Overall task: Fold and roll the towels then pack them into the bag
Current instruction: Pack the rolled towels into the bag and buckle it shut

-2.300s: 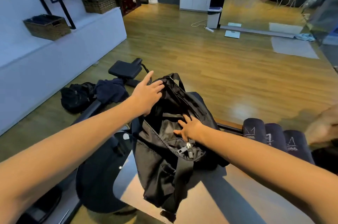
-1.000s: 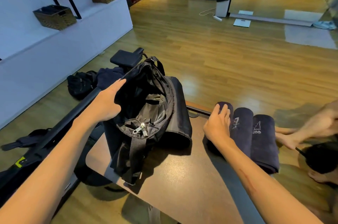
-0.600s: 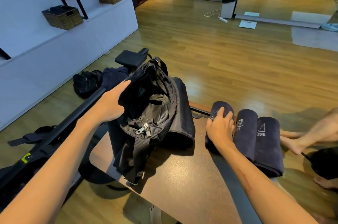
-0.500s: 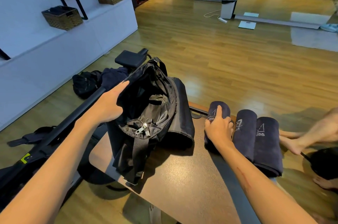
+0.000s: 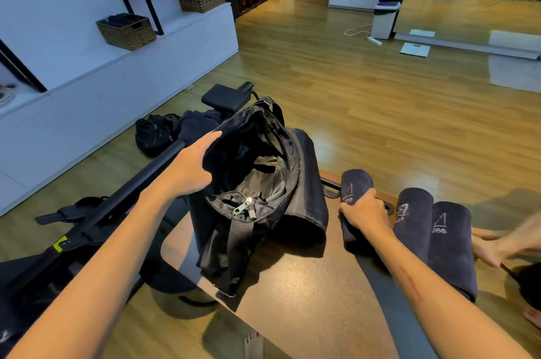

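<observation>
Wooden flooring fills the upper frame; a brown table (image 5: pixel 307 294) occupies the lower centre. On it slumps the black bag (image 5: pixel 263 183), mouth open, at centre frame. Left hand (image 5: pixel 190 168) is closed over the bag's left rim, holding the mouth apart. Right hand (image 5: pixel 364 209) is wrapped around the nearest rolled towel (image 5: pixel 354 188), fingers curled over its middle, at centre right. Two further rolled towels (image 5: pixel 433 238) lie just beside it, touching each other. Judgement: the towel is soft, light and compressible; a mid-roll grasp should stop it unrolling. The bag fabric is limp and needs holding open.
</observation>
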